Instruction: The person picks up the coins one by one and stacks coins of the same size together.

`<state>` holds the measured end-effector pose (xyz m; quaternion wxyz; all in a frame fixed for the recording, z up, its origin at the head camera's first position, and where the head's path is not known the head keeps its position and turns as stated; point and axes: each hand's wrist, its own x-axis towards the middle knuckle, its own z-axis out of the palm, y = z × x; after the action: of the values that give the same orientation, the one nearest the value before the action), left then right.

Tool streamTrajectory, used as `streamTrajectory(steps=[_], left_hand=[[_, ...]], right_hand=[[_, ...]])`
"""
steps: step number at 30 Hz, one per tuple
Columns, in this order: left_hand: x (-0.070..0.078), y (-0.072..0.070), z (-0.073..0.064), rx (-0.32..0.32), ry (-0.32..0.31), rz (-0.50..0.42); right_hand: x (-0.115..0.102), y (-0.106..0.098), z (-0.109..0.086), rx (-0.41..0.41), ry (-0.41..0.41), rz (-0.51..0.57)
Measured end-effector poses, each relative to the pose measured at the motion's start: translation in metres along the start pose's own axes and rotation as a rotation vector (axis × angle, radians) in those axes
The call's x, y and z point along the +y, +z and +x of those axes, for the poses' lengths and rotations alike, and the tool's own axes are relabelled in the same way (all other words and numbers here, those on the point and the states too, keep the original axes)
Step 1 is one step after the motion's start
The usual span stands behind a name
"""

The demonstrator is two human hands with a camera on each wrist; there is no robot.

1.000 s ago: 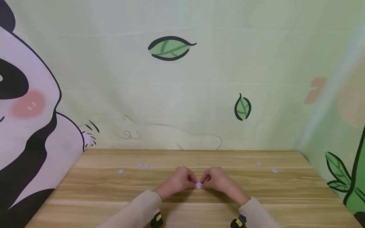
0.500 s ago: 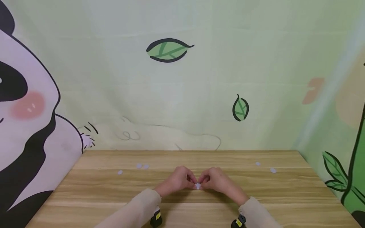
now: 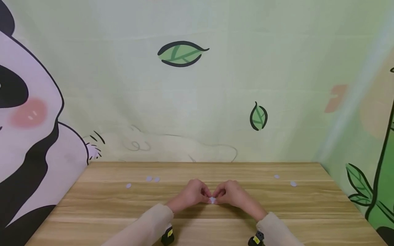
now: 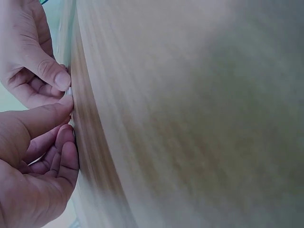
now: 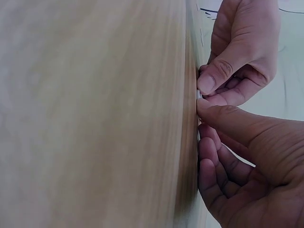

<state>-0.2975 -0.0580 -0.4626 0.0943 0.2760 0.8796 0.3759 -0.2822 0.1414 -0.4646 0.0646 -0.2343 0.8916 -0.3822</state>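
At the middle of the table, my left hand (image 3: 194,193) and right hand (image 3: 231,193) meet over a small, thin, white round disc (image 3: 212,200). Each hand pinches one side of it between thumb and fingers, low at the tabletop. Fingertips cover both edges, so only its middle shows from the head. The left wrist view has my left hand (image 4: 35,161) below and the right hand (image 4: 31,57) above, thumbs almost touching. Seen edge-on in the right wrist view, a sliver of the disc (image 5: 199,94) lies between the two thumb tips.
More white discs lie on the wooden table (image 3: 123,212): a disc (image 3: 128,186) and a close pair of discs (image 3: 153,179) at left, a disc (image 3: 277,176) and another disc (image 3: 293,183) at right. A printed cloth (image 3: 197,102) hangs behind the table's back edge.
The head view has shifted slightly, so the whole scene sits a little further left. Both hands keep their pinch on the disc at nearly the same spot.
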Motion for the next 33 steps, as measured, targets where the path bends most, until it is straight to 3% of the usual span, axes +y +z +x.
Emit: streamTrajectory(steps=[10, 21, 33], left_hand=[[-0.0014, -0.0026, 0.0028, -0.011, 0.036, 0.003], [0.0036, -0.0041, 0.0038, -0.034, 0.011, 0.029], [0.0034, -0.0059, 0.0007, -0.045, 0.066, 0.03]], right_hand=[[-0.0002, 0.0008, 0.0023, -0.011, 0.0, 0.0], [-0.0029, -0.0001, 0.001, -0.016, 0.024, 0.012], [-0.0052, -0.0005, 0.002, -0.016, 0.013, -0.021]])
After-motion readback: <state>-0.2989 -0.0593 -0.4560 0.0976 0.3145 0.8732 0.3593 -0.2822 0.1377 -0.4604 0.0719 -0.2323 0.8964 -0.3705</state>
